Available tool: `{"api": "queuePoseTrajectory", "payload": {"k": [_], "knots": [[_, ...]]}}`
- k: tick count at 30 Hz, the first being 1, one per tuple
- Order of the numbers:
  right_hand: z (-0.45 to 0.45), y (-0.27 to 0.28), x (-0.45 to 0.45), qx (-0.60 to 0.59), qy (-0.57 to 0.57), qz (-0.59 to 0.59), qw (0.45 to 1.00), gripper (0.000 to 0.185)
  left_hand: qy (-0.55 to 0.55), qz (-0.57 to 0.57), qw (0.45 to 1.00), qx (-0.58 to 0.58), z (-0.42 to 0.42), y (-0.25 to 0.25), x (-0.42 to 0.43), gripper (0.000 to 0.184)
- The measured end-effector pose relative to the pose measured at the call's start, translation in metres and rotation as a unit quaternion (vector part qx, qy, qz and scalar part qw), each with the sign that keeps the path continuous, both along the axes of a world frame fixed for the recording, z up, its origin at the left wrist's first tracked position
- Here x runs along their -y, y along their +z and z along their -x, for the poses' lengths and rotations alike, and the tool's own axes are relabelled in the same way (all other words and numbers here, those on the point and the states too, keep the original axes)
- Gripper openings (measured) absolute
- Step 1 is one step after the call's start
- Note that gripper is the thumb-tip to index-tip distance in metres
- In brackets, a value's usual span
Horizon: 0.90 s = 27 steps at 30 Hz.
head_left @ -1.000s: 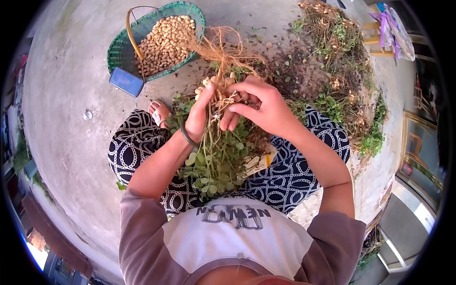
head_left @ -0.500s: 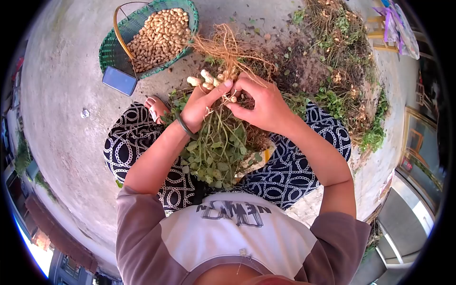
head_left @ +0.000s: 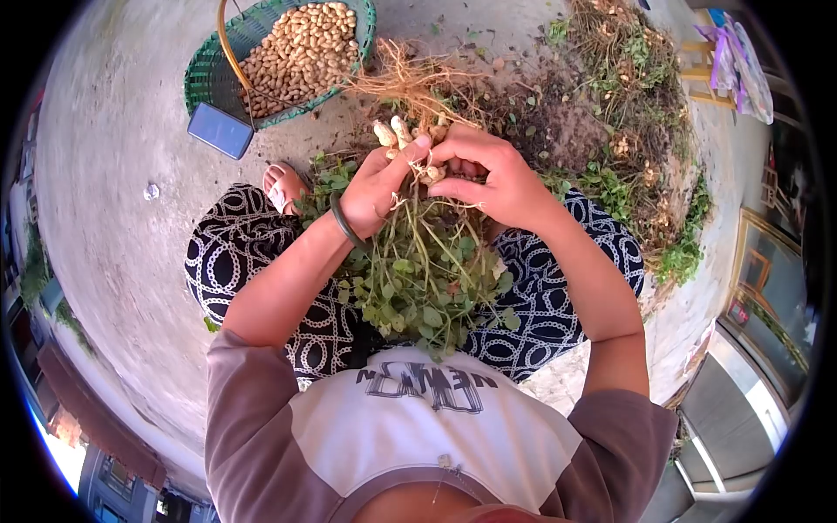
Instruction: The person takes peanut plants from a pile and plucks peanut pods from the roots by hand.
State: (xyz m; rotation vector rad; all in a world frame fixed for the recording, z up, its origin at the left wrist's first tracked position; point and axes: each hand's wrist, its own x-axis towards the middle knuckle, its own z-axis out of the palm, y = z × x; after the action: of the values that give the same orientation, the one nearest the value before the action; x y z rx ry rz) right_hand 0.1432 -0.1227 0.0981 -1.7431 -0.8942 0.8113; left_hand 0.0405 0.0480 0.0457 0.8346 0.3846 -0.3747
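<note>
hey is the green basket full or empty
Partly full: peanuts lie heaped in the green basket, its woven wall showing at picture left.

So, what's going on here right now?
A person's left hand grips a peanut plant, roots pointing away from the body and leaves toward the lap. The right hand has its fingers at the peanuts near the roots. Ahead to the left, a basket holds many loose peanuts, with a phone beside it.

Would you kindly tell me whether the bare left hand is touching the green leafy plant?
Touching: the head view shows the bare left hand with its thumb lying against the green leafy plant, just below its tangled brown roots.
</note>
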Motion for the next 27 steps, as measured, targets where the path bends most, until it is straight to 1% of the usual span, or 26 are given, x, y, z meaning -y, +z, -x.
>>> {"api": "queuePoseTrajectory", "payload": {"k": [3,4,6,8,9,11,12,14,15,17,18,20,21,24,25,27], "knots": [[-0.003,0.0,0.003,-0.062,0.012,0.001,0.998,0.022,0.041,0.0,0.999,-0.007,-0.001,0.005,-0.005,0.039],[-0.003,0.001,0.004,-0.085,0.015,0.001,0.996,0.021,0.035,-0.006,0.999,-0.001,0.0,0.004,-0.007,0.039],[-0.002,-0.007,0.006,-0.161,-0.001,-0.005,0.987,0.019,0.02,-0.017,1.0,0.011,0.001,0.003,-0.01,0.038],[-0.003,-0.014,0.007,-0.229,-0.018,-0.031,0.973,0.018,0.057,0.01,0.998,-0.001,0.0,0.011,-0.005,0.035],[-0.004,-0.012,0.007,-0.209,-0.013,-0.025,0.977,0.018,0.076,0.023,0.997,-0.007,0.0,0.014,-0.003,0.034],[-0.006,-0.004,0.006,-0.171,-0.001,-0.015,0.985,0.017,0.055,0.016,0.998,-0.006,-0.003,0.011,-0.006,0.034],[-0.006,-0.002,0.006,-0.175,-0.008,-0.017,0.984,0.016,0.045,0.013,0.999,-0.006,-0.003,0.01,-0.008,0.034],[-0.003,0.001,0.004,-0.184,-0.021,-0.02,0.983,0.013,0.064,0.012,0.998,-0.017,-0.002,0.012,-0.006,0.034],[-0.001,0.002,0.004,-0.14,-0.013,-0.014,0.99,0.015,0.074,0.013,0.997,-0.022,-0.002,0.012,-0.005,0.033],[0.002,0.003,0.002,-0.052,0.003,-0.002,0.999,0.018,0.026,-0.017,0.999,-0.008,-0.002,0.001,-0.008,0.036],[0.002,0.0,0.003,0.014,0.015,-0.009,1.0,0.018,0.003,-0.032,0.999,-0.001,-0.002,-0.001,-0.01,0.038],[0.003,-0.012,0.004,0.145,0.039,-0.022,0.988,0.018,-0.041,-0.022,0.999,0.011,-0.001,-0.001,-0.013,0.037],[0.003,-0.014,0.004,0.172,0.048,-0.021,0.984,0.02,-0.063,-0.016,0.998,0.017,-0.001,0.0,-0.013,0.037],[0.007,-0.009,0.004,0.174,0.006,0.001,0.985,0.022,-0.024,-0.017,0.998,0.059,-0.001,0.007,-0.005,0.036],[0.009,-0.009,0.004,0.139,-0.02,0.009,0.99,0.021,-0.028,0.012,0.997,0.065,-0.002,0.008,-0.006,0.036],[0.012,-0.01,0.005,0.067,-0.07,0.024,0.995,0.019,-0.024,-0.004,0.998,0.062,-0.002,0.011,-0.006,0.038]]}}
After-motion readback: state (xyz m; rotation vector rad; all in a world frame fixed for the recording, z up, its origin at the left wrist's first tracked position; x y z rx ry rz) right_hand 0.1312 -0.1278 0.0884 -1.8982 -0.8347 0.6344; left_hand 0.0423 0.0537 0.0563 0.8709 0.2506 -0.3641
